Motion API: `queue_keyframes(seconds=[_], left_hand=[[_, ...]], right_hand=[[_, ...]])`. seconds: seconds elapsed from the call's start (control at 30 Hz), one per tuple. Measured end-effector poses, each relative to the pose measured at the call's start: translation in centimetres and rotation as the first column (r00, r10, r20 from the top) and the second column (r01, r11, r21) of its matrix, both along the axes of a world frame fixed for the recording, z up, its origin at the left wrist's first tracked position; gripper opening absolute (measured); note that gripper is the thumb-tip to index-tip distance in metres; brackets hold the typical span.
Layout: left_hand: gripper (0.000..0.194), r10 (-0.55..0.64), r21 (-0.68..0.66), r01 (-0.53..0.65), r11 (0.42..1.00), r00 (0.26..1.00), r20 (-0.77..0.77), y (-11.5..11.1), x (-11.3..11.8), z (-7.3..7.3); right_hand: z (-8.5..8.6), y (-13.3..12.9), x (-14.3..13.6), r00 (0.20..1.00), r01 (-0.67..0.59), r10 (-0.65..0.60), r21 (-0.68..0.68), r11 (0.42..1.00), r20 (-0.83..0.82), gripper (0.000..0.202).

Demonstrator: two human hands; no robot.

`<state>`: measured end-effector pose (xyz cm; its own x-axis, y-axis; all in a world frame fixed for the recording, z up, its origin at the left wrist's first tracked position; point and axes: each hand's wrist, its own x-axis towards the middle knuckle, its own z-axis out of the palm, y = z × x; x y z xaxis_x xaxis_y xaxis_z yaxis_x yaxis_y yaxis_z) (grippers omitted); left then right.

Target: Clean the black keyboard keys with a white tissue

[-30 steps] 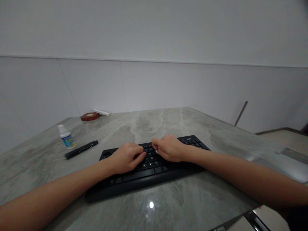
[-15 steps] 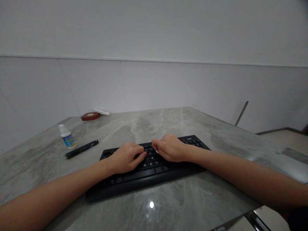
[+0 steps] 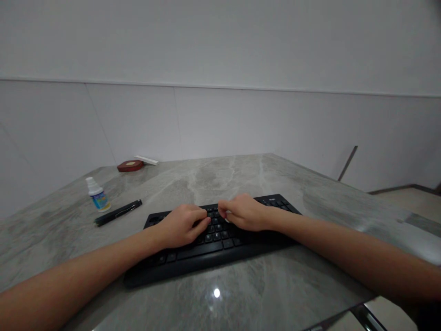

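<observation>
At the far left, a small white bottle point(image 3: 98, 195) with a blue and yellow label stands on the grey, marbled bench point(image 3: 234, 177); just beside it, on its right, a slim black pen-like item point(image 3: 118, 213) lies aslant; farther back, near the wall point(image 3: 213, 122), sits a low reddish-brown box point(image 3: 130, 166) with a pale patch on top, and a thin white strip point(image 3: 147, 160) lies at its right, one end close against it.

The left hand point(image 3: 184, 225) is over the left part of a black keyboard point(image 3: 206, 257); its grip is curled, thumb and forefinger with only a narrow gap between them near the tips, above the keys; the other fingers are tucked out of sight, so whether it has hold of anything cannot be told.

The keyboard lies on the bench in front of the person, slightly askew, its long space bar on the near side; the right hand point(image 3: 244, 212) is over its right part, fingers bent inward and thumb close beneath the forefinger; a small white piece point(image 3: 227, 220) shows by the thumb, mostly hidden, and whether the grip is closed on it cannot be told; farther right, a dark narrow bar point(image 3: 347, 163) slants against the wall beyond the bench edge.
</observation>
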<state>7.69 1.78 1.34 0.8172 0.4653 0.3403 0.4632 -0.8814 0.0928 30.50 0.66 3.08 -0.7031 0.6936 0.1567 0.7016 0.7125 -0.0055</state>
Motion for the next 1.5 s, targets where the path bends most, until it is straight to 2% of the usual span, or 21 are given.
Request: queue_keyframes(seconds=[0.4, 0.67, 0.83, 1.13, 1.23, 1.3, 1.37, 1.5], left_hand=[[0.034, -0.007, -0.012, 0.007, 1.0, 1.0, 0.005, 0.1, 0.0, 0.0], [0.035, -0.007, -0.015, 0.007, 1.0, 1.0, 0.017, 0.0, 0.0, 0.0], [0.034, -0.005, -0.009, 0.006, 1.0, 1.0, 0.016, 0.1, 0.0, -0.2], [0.034, -0.002, -0.003, 0.002, 1.0, 1.0, 0.014, 0.2, -0.1, -0.2], [0.034, -0.004, -0.001, 0.004, 1.0, 1.0, 0.009, 0.1, -0.1, -0.1], [0.034, -0.005, -0.002, 0.005, 1.0, 1.0, 0.009, 0.1, -0.1, -0.1], [0.034, -0.009, -0.005, 0.009, 1.0, 1.0, 0.01, 0.1, 0.0, -0.1], [0.035, -0.011, -0.006, 0.011, 1.0, 1.0, 0.013, 0.1, 0.0, -0.1]], right_hand=[[0.2, -0.6, -0.3, 0.998, 0.043, -0.046, 0.057, 0.997, 0.043, 0.025], [0.4, -1.1, -1.2, 0.984, 0.141, -0.151, 0.1, 0.985, 0.091, 0.025], [0.3, -1.2, -1.4, 0.982, 0.165, -0.172, 0.095, 0.982, 0.073, 0.024], [0.4, -0.9, -1.2, 0.99, 0.059, -0.072, 0.11, 0.992, 0.119, 0.024], [0.5, -0.9, -1.1, 0.991, 0.066, -0.073, 0.06, 0.996, 0.11, 0.024], [0.6, -0.8, -1.1, 0.991, 0.075, -0.084, 0.087, 0.993, 0.105, 0.025], [0.6, -0.8, -1.1, 0.992, 0.039, -0.046, 0.061, 0.997, 0.119, 0.024], [0.5, -0.6, -0.9, 0.993, 0.07, -0.075, 0.065, 0.995, 0.086, 0.025]])
